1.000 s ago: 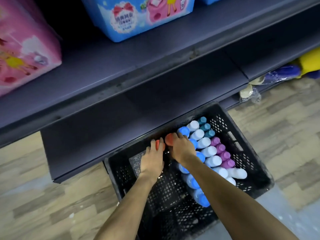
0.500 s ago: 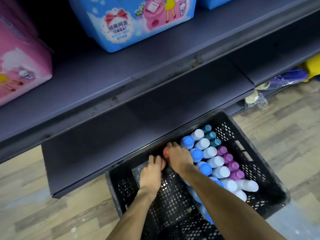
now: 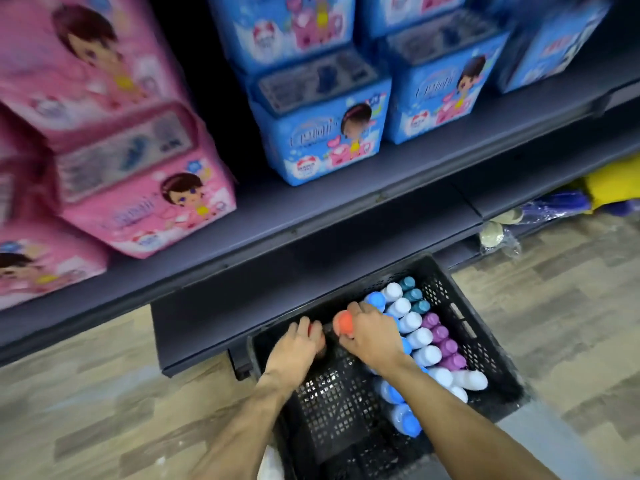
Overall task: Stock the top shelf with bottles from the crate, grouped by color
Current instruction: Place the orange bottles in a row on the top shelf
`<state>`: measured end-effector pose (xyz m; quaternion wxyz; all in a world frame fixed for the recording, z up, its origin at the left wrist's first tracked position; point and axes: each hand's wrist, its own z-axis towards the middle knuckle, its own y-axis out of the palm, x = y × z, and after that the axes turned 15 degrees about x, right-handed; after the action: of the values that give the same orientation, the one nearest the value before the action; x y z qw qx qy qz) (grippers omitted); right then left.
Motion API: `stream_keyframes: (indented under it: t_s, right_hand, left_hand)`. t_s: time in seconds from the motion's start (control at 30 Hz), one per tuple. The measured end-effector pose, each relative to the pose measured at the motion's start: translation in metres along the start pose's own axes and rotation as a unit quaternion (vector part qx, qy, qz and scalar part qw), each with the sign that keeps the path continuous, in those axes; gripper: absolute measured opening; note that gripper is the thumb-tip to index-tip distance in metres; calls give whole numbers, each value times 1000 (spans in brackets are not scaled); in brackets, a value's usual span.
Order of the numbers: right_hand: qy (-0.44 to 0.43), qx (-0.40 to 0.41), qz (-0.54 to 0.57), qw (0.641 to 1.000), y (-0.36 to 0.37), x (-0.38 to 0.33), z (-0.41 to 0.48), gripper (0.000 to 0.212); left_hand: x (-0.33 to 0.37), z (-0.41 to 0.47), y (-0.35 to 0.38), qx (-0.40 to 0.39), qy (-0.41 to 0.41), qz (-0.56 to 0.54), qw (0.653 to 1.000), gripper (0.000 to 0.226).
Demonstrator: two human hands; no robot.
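Observation:
A black plastic crate [image 3: 485,348] stands on the floor below the shelves. Its right half holds rows of upright bottles: blue-capped [image 3: 375,299], white-capped [image 3: 419,337], teal-capped [image 3: 412,294] and purple-capped [image 3: 446,346]. One white bottle [image 3: 469,379] lies on its side. My right hand [image 3: 372,336] grips a bottle by its neck, and the orange-red cap [image 3: 344,323] shows beside my thumb. My left hand [image 3: 296,348] curls round a second red-capped bottle [image 3: 311,329], almost wholly hidden under my fingers.
A dark shelf [image 3: 311,216] above the crate carries pink packs [image 3: 145,188] on the left and blue packs [image 3: 322,140] in the middle and right. A lower dark shelf [image 3: 221,317] juts over the crate's far edge. Wrapped goods [image 3: 498,237] lie at the right on wood-look flooring.
The view has tilted up, bringing the packs on the shelf into sight. Both hands have closed round the red-capped bottles, and the right one's cap now stands clear of the crate's rows.

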<state>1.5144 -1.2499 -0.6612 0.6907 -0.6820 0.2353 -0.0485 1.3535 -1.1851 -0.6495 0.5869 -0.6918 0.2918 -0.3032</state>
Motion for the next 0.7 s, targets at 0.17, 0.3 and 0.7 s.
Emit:
stream_keyframes:
  t_s: [0.17, 0.3, 0.7]
  right_hand:
    - [-19, 45, 50, 998, -62, -25, -12, 35]
    - [-38, 102, 38, 993, -117, -50, -26, 36]
    - [-112, 207, 92, 968, -290, -138, -73, 38]
  left_hand:
    - [-4, -12, -78, 84, 43, 36, 995, 45]
    - [-15, -33, -134, 120, 79, 56, 988, 49]
    - [-47, -105, -283, 207, 154, 76, 963, 57]
